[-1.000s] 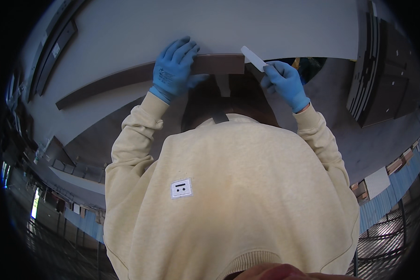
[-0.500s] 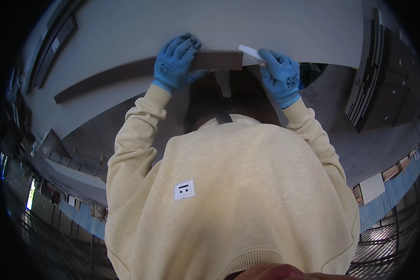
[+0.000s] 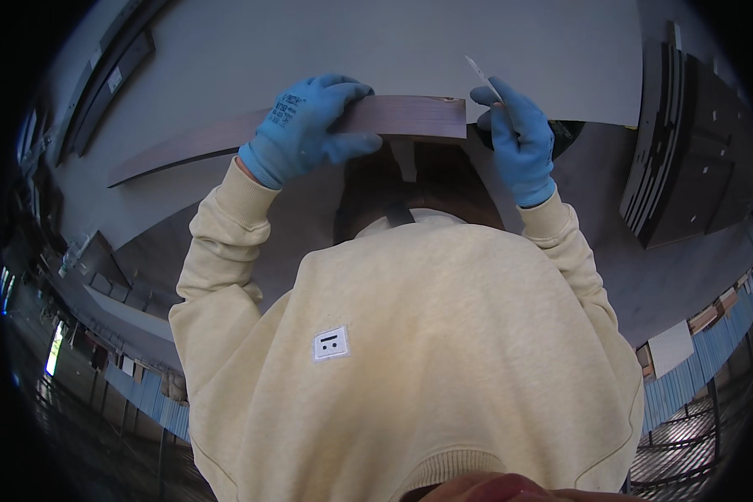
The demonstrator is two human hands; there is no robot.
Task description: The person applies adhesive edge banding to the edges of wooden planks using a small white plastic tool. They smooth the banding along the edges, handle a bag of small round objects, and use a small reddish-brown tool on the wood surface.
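Plank (image 3: 422,117) looks stiff, best held across its long edges, where the left hand (image 3: 297,134) clamps its grip while the right hand (image 3: 523,151) pinches a white strip (image 3: 480,75).

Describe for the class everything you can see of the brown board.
The board is long, narrow and brown, with a purplish sheen, and looks like wood. Its right end is cut square, with a small mark at the far corner. It runs left to right along the near edge of the table; its bend may come from the lens. The left grip holds it, fingers over the far edge, thumb by the near one. The right grip is near its right end, apart from it.
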